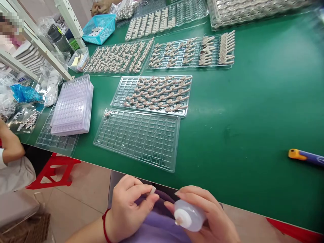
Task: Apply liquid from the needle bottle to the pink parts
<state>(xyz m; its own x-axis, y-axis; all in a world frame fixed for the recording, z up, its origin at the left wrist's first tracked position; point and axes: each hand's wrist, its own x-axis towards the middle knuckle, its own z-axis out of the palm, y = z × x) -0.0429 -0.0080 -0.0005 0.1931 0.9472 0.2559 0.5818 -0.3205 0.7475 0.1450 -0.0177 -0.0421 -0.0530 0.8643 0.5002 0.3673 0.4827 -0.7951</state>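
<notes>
My left hand [131, 206], with a red cord round the wrist, pinches a small pale piece [153, 190] between thumb and forefinger; its exact kind is too small to make out. My right hand [207, 212] is wrapped around a translucent squeeze bottle [192, 216], its white cap and narrow tip pointing toward the left. Both hands are over my lap, just in front of the table edge. Beyond them lies a clear compartment tray [139, 138] with a small piece in its far left corner. Behind that, another tray [124, 89] carries rows of small beige spoon-shaped pieces [159, 92].
Further trays of beige pieces [116, 57] line the back. A stack of clear trays [72, 104] stands left, near a blue basket [100, 28] and a white metal post [69, 20]. A purple-and-yellow tool [306, 157] lies right. Another person's arm [10, 141] shows at left.
</notes>
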